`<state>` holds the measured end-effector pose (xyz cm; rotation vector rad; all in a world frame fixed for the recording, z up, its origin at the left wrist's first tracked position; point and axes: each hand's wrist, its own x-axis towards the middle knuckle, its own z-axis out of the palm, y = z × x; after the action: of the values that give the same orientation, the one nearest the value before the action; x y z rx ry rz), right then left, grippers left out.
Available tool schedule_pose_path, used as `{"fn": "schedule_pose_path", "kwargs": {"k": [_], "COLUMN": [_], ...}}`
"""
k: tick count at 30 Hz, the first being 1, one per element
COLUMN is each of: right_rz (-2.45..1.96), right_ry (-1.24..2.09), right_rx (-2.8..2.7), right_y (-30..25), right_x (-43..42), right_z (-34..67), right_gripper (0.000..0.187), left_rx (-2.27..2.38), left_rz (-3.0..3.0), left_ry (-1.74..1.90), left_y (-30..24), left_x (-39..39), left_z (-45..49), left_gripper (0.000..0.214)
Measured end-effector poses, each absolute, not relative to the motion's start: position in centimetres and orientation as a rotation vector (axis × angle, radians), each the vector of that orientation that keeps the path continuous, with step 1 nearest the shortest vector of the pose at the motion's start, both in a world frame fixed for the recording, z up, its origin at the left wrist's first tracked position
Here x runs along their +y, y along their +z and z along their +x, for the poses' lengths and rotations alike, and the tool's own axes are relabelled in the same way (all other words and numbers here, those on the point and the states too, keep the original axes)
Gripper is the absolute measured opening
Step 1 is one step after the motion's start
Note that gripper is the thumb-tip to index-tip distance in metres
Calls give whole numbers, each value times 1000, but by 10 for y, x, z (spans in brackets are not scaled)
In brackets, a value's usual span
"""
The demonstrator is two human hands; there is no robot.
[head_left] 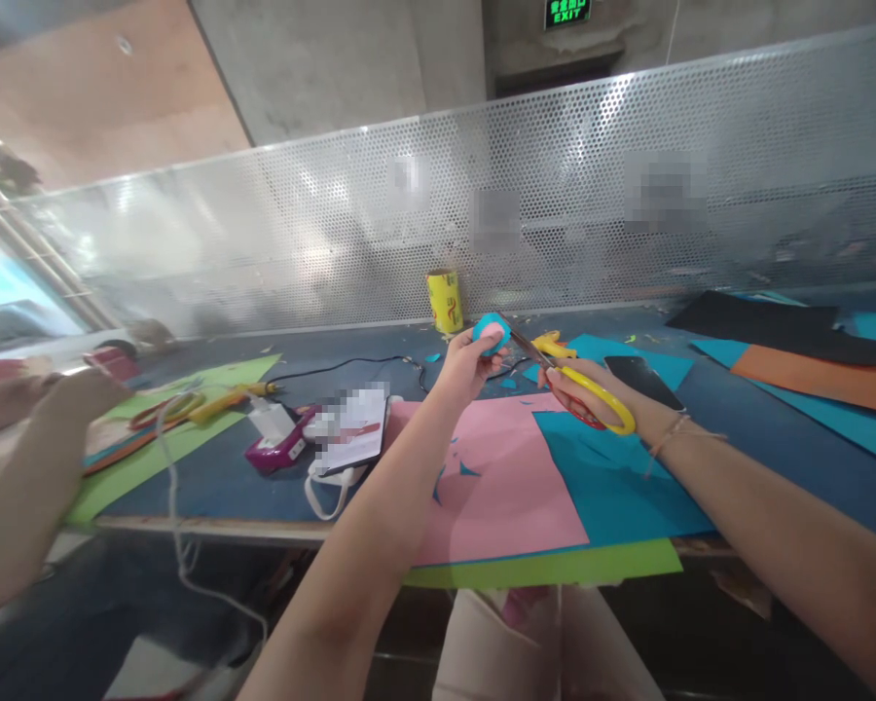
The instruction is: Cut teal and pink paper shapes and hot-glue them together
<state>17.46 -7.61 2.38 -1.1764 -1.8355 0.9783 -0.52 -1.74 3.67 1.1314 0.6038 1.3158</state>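
Note:
Between the thumb and fingers of my left hand [471,362] is a small round piece of blue paper [502,329] with a pink centre. My right hand [580,382] grips a pair of scissors [607,397] with yellow and red handles. The blades point up and left, and their tips reach the edge of the blue piece; whether they touch it I cannot tell. Below both hands lies a pink sheet [511,497] with blue scraps [468,470] on it, over a blue sheet [628,477] and a green sheet [599,563].
A yellow roll [446,302] stands against the perforated metal screen [321,234]. A phone [643,382], a yellow glue gun [553,344], and black [774,326] and orange sheets [824,378] lie right. Left are a tablet [354,428], a purple power strip [281,448], cables and another person's arm [29,467].

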Motion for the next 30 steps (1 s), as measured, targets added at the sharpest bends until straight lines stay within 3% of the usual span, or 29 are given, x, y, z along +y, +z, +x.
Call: {"fn": "schedule_pose_path", "kwargs": {"k": [30], "right_rz": [-1212], "right_ry": [939], "right_rx": [-1842], "right_y": [29], "right_x": [-79], "right_z": [175], "right_gripper": [44], "left_rx": [594], "left_rz": [1111], "left_ry": [1317], "left_y": [37], "left_x": [-20], "left_z": [-3], "left_gripper": [21]}}
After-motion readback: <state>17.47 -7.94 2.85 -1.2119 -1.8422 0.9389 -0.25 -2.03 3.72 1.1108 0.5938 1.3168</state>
